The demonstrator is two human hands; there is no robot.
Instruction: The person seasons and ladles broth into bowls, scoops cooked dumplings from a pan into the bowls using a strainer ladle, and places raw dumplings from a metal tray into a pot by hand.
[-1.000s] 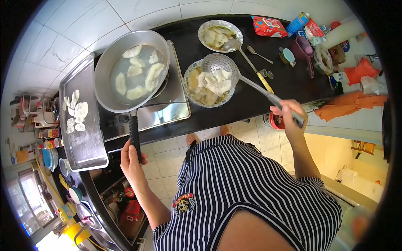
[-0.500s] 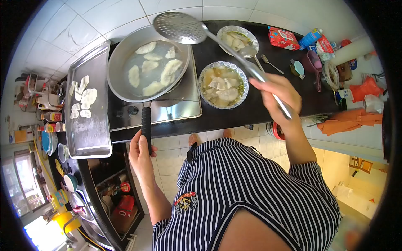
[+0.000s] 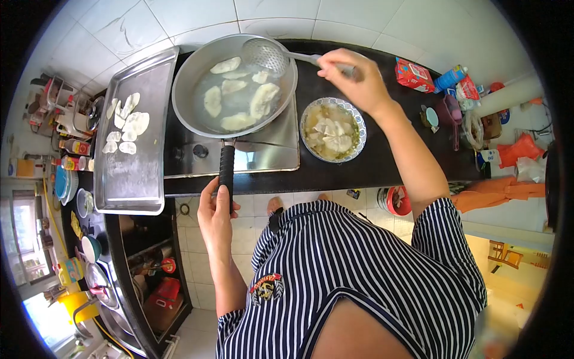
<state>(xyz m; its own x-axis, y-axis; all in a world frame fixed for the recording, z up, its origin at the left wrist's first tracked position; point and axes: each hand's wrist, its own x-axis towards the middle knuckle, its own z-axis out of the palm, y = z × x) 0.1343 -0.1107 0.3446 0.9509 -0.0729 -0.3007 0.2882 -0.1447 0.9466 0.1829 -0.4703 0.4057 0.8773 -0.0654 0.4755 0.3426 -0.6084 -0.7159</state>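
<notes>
My left hand (image 3: 216, 209) is closed round the black handle of a deep grey frying pan (image 3: 184, 113) on the stove. Several pale dumplings (image 3: 263, 99) lie in the cloudy water inside it. Closed on the handle of a slotted skimmer (image 3: 266, 57), my right hand (image 3: 356, 78) is raised over the far right of the counter. The skimmer's perforated head is over or in the water at the pan's far right side; I cannot tell how deep. A patterned bowl (image 3: 332, 131) of dumplings in broth stands right of the stove, below my right hand.
Left of the stove lies a metal tray (image 3: 134, 185) with several uncooked dumplings (image 3: 136, 122). Stove knob (image 3: 200, 151) sits at the front. A red packet (image 3: 414, 75) and blue can (image 3: 450, 78) stand at the back right. My right hand and arm cover part of the counter.
My right hand has moved left and away from me, bringing the skimmer's head down into the pan's area. My left hand stays on the pan handle. The second bowl is now hidden.
</notes>
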